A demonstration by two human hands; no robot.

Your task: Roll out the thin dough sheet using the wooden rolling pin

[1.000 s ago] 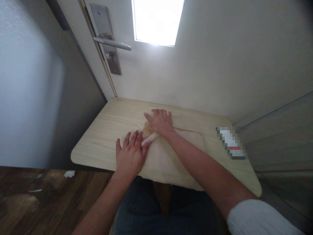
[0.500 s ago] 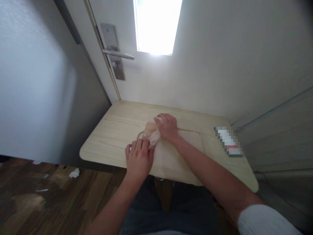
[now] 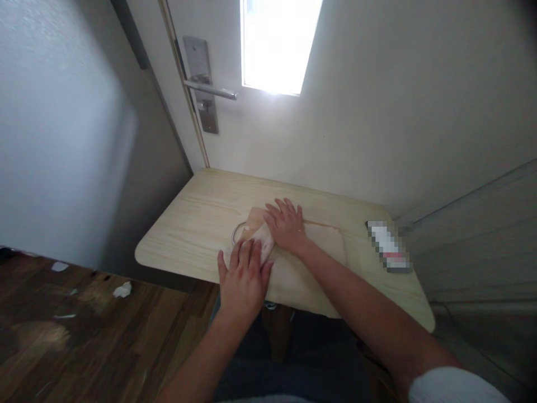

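A flat brown paper bag (image 3: 319, 246) lies on a small pale wooden table (image 3: 197, 224), its handle end folded over towards me. My left hand (image 3: 244, 276) lies flat on the folded near-left corner, fingers stretched out. My right hand (image 3: 287, 224) presses flat on the fold just beyond it, fingers spread. A thin loop handle (image 3: 235, 232) sticks out from under the fold at the left.
A blurred white and red object (image 3: 388, 246) lies on the table's right side. A door with a metal lever handle (image 3: 212, 92) and a bright window pane stands behind the table. Scraps of paper (image 3: 122, 289) lie on the dark wooden floor at the left.
My left hand curled its fingers on the folded corner, then flattened again. The fold has been pulled nearer to me, and the loop handle now shows at its left.
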